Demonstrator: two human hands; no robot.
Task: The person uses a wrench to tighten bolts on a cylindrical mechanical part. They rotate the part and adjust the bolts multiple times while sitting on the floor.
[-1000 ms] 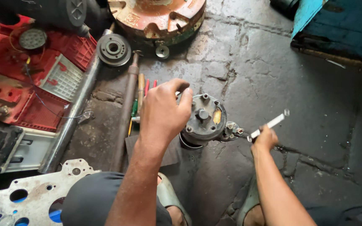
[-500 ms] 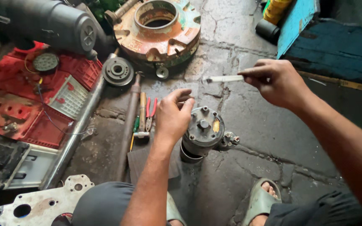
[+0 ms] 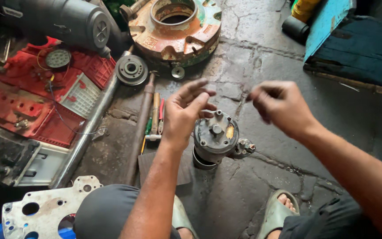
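Mid-floor, small motor unit [image 3: 215, 139] stands upright, end cover on; left hand [image 3: 186, 113] hovers beside it, fingers spread, empty; right hand [image 3: 279, 106] pinched, contents blurred, can't tell.

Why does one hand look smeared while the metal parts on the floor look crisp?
In the head view, the right hand is motion-blurred, its fingertips smeared so any small item there cannot be made out; the left hand is only slightly soft; the grey motor-like unit and rusty round casting are sharp; light is soft daylight, with dim top-left corner and faint sheen on the dark floor.
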